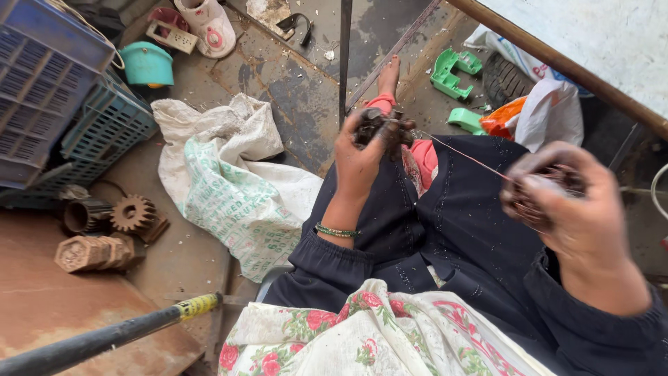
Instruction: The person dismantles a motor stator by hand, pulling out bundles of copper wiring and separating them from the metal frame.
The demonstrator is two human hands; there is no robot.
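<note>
My left hand [358, 163] grips a dark, greasy metal motor part [381, 125] held over my lap. A thin copper wire [465, 157] stretches taut from that part to my right hand [567, 209]. My right hand is closed around a bundle of coiled copper wire [550, 182] and is blurred. I sit in dark clothing with a floral cloth [376, 338] across my lap. A green bangle sits on my left wrist.
A white woven sack [229, 181] lies on the floor at the left. Rusty gears and metal cores [111, 230] sit beside blue plastic crates [62, 90]. A black rod with yellow tape [111, 338] crosses the lower left. Green plastic pieces [456, 73] and bags lie at the upper right.
</note>
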